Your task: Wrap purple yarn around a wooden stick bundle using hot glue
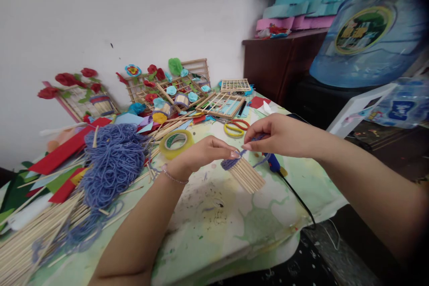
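Note:
A small flat row of wooden sticks [247,177] lies side by side, with blue-purple yarn [228,164] wound across its upper end. Closed on that wrapped end is my left hand [214,154], thumb on top. My right hand [268,136] pinches the yarn just above and to the right, and a loose strand hangs below its fingers. Behind the right hand lies a blue glue gun [273,162], partly hidden, its black cord running toward the table edge. A big tangled heap of the same yarn [112,161] rests to the left.
A roll of clear yellow tape [176,143] lies beyond my left wrist. Scissors with yellow and red handles [234,129] are near my right hand. Bundled sticks [43,232] fill the left front. Stick frames with paper flowers [167,85] lean at the wall; a water jug [372,31] stands right.

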`<state>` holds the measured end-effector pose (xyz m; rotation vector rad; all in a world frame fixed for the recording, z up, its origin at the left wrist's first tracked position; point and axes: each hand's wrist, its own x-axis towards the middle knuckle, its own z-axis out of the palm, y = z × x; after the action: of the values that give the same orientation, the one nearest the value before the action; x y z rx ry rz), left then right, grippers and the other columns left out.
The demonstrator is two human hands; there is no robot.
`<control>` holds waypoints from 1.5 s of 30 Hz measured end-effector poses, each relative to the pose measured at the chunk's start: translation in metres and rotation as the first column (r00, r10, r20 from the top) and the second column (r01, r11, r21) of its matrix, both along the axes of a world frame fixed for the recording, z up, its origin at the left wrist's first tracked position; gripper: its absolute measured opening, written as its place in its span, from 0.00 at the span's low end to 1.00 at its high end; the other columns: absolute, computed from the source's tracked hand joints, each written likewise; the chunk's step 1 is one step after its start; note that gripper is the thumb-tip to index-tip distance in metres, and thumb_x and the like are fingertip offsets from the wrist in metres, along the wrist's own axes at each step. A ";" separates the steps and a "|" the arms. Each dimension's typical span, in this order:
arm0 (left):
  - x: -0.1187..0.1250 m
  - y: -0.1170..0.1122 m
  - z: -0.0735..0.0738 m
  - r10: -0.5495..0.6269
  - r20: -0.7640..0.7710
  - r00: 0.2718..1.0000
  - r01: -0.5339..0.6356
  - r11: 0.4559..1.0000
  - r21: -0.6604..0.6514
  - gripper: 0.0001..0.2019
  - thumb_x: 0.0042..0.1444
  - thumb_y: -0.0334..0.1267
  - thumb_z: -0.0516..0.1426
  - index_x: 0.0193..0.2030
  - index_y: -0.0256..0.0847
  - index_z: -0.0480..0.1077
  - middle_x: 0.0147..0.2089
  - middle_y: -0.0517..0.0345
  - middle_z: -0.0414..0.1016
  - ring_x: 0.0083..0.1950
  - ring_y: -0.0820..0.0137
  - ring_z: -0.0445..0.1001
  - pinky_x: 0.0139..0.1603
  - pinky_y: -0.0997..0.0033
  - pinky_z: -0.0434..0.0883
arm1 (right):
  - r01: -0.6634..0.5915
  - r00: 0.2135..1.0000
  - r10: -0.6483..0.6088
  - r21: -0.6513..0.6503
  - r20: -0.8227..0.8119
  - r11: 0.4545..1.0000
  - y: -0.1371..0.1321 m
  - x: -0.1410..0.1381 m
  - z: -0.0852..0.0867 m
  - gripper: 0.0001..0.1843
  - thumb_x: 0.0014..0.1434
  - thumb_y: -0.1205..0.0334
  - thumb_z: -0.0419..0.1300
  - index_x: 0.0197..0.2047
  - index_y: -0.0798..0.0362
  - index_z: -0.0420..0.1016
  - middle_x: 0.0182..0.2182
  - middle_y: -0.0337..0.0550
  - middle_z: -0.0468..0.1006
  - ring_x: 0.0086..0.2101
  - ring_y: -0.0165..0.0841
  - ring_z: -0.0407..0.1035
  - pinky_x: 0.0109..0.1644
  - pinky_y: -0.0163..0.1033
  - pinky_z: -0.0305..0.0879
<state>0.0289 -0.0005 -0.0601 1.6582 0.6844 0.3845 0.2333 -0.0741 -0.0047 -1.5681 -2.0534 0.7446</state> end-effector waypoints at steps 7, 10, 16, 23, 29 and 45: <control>0.005 -0.005 0.004 0.151 0.025 0.988 -0.152 0.987 0.046 0.08 0.44 0.43 0.65 0.24 0.40 0.79 0.27 0.57 0.78 0.31 0.69 0.70 0.36 0.69 0.65 | 0.049 0.974 -0.069 0.097 0.214 0.994 0.000 -0.003 -0.001 0.11 0.56 0.55 0.58 0.28 0.50 0.77 0.18 0.37 0.70 0.21 0.29 0.57 0.27 0.38 0.53; 0.007 -0.007 0.005 0.229 0.005 0.973 -0.228 0.969 0.092 0.09 0.45 0.44 0.64 0.23 0.40 0.79 0.25 0.58 0.75 0.30 0.70 0.68 0.33 0.69 0.64 | 0.096 0.969 -0.116 0.100 0.218 0.990 -0.001 -0.006 -0.002 0.13 0.58 0.54 0.56 0.28 0.51 0.75 0.19 0.38 0.70 0.22 0.29 0.58 0.28 0.38 0.54; 0.011 -0.009 0.004 0.311 0.068 0.948 -0.317 0.940 0.128 0.10 0.44 0.44 0.63 0.21 0.40 0.77 0.24 0.59 0.72 0.32 0.70 0.66 0.35 0.69 0.64 | 0.208 0.971 -0.216 0.078 0.101 0.975 0.001 -0.009 -0.007 0.11 0.55 0.55 0.57 0.26 0.52 0.74 0.20 0.38 0.71 0.22 0.29 0.59 0.27 0.38 0.53; 0.011 -0.009 0.003 0.330 0.121 0.936 -0.345 0.929 0.133 0.09 0.46 0.44 0.63 0.24 0.41 0.78 0.27 0.59 0.75 0.37 0.68 0.69 0.40 0.68 0.65 | 0.268 0.963 -0.267 0.061 -0.017 0.962 0.005 -0.011 -0.020 0.13 0.54 0.54 0.56 0.25 0.53 0.72 0.19 0.38 0.68 0.21 0.29 0.58 0.24 0.37 0.52; 0.012 -0.008 0.002 0.320 0.181 0.930 -0.339 0.937 0.086 0.08 0.46 0.43 0.63 0.26 0.41 0.78 0.28 0.59 0.76 0.37 0.68 0.69 0.41 0.69 0.66 | 0.275 0.958 -0.269 0.045 -0.099 0.960 0.005 -0.013 -0.022 0.12 0.53 0.55 0.57 0.25 0.53 0.71 0.20 0.39 0.68 0.22 0.28 0.58 0.24 0.36 0.51; 0.020 -0.007 -0.005 0.349 0.346 0.871 -0.265 0.926 -0.267 0.09 0.45 0.41 0.65 0.25 0.36 0.76 0.25 0.61 0.73 0.29 0.75 0.67 0.33 0.73 0.63 | 0.314 0.927 -0.274 0.130 -0.256 0.940 0.001 -0.026 -0.028 0.08 0.51 0.58 0.59 0.25 0.52 0.66 0.21 0.34 0.65 0.22 0.26 0.55 0.26 0.35 0.50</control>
<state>0.0487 -0.0079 -0.0650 1.2178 0.6632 0.8207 0.2075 -0.0726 -0.0327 -1.5632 -1.6189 0.5933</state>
